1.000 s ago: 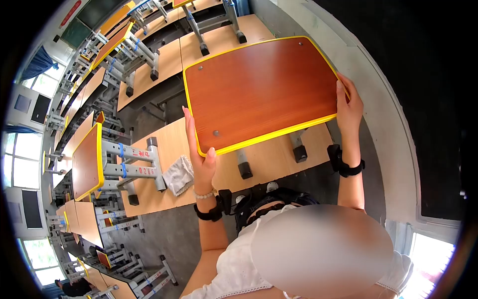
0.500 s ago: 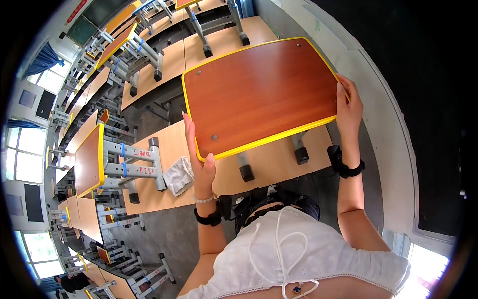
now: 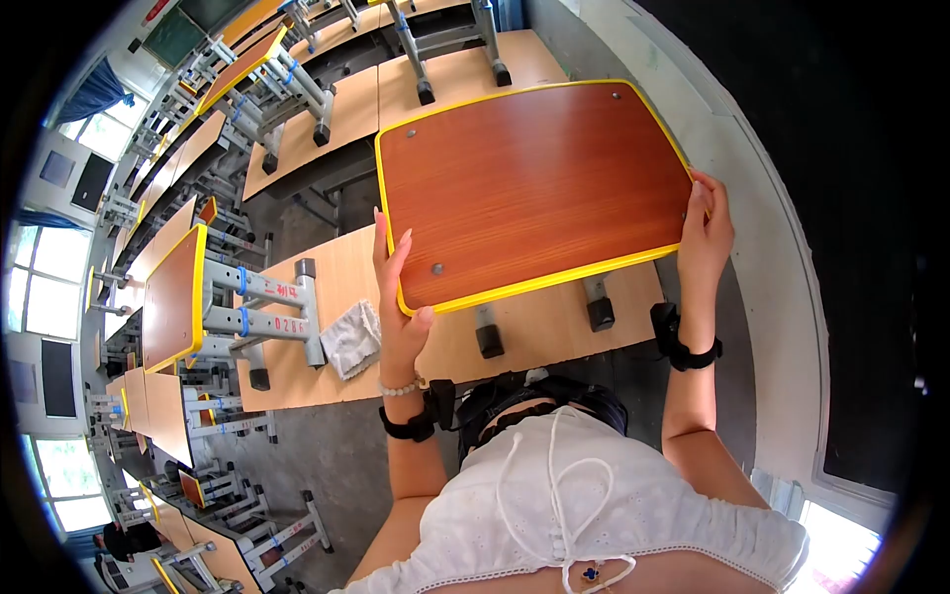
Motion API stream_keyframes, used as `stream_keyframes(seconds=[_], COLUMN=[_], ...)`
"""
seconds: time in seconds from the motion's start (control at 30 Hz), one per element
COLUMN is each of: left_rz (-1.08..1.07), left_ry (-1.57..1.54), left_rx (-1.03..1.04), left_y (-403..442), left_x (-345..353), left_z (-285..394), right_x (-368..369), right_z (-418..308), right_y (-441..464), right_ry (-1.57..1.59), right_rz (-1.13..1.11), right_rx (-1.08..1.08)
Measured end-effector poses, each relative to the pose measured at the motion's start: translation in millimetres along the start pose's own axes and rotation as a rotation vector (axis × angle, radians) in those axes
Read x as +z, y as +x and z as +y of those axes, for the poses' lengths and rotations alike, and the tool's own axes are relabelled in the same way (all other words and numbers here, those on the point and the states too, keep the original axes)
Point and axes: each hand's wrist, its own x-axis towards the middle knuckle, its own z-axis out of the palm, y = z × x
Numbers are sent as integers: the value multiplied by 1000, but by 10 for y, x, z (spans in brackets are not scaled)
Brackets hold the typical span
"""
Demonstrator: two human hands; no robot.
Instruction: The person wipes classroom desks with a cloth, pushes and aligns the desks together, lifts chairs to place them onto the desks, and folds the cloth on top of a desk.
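Note:
A stool with a red-brown wooden seat and yellow edging [image 3: 534,193] stands upright on the light wood desk [image 3: 416,371], its dark-capped feet on the desktop. My left hand [image 3: 401,322] is against the seat's left edge near the front corner, thumb in front and fingers along the side. My right hand [image 3: 707,238] wraps the seat's right edge, with some fingertips hidden by the rim. A crumpled white cloth [image 3: 351,340] lies on the desk to the left of my left hand.
Another stool [image 3: 175,302], marked in red, stands at the desk's left end. More desks [image 3: 332,124] with stools on them fill the room ahead and left. A wall ledge [image 3: 757,198] runs along the right. Far at the lower left, a person in dark clothing [image 3: 131,540] is partly visible.
The view has shifted a little. My right hand has slid slightly toward the near end of the seat's right edge. My left hand's fingers are now more spread.

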Motion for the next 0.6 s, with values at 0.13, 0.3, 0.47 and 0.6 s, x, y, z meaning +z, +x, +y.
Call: stream_keyframes(seconds=[0.13, 0.3, 0.47, 0.6], left_rz=[-10, 0, 82, 41], left_ry=[18, 18, 2, -35], left_rx=[-31, -12, -7, -34], left_y=[-9, 5, 5, -12], left_x=[-41, -33, 10, -43], left_z=[20, 45, -10, -32], right_x=[-8, 32, -23, 40], right_z=[-3, 69, -56, 57], right_y=[-39, -21, -10, -21], right_ry=[-48, 11, 92, 105], right_rz=[0, 69, 35, 60], right_rx=[16, -89, -7, -114])
